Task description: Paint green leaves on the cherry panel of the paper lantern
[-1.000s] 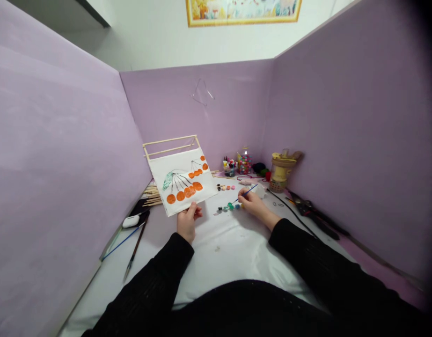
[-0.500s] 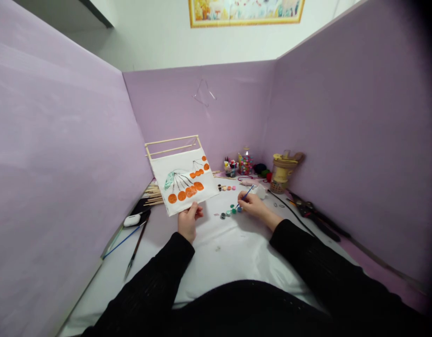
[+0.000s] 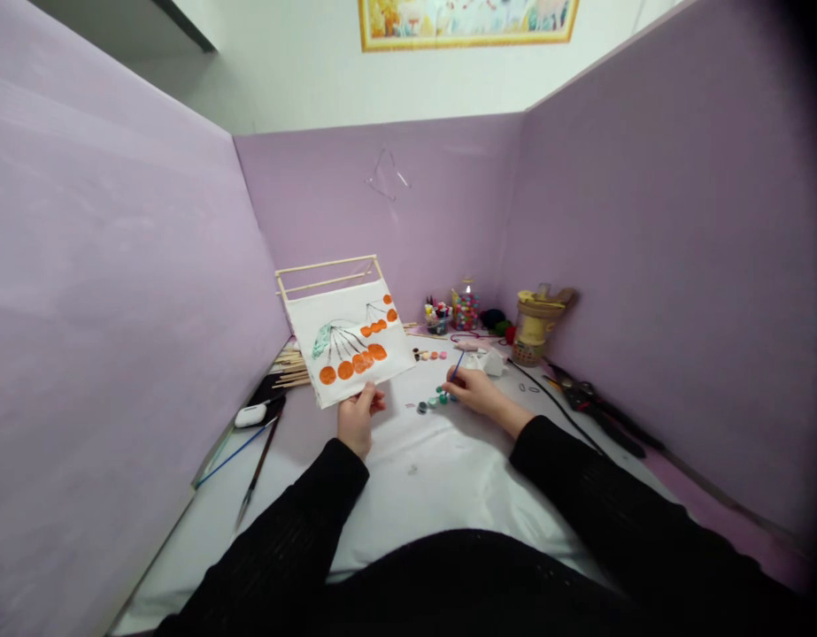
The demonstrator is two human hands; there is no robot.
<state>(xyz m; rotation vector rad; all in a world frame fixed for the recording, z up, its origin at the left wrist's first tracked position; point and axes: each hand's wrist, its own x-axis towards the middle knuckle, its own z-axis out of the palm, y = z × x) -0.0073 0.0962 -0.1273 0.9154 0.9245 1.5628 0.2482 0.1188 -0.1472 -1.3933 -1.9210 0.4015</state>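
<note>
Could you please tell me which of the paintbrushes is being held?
The slim blue brush in the right hand; the other blue brush and the dark-handled brush lie on the table's left side.

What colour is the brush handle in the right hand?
Blue; the brush handle shows above the right hand in the head view.
</note>
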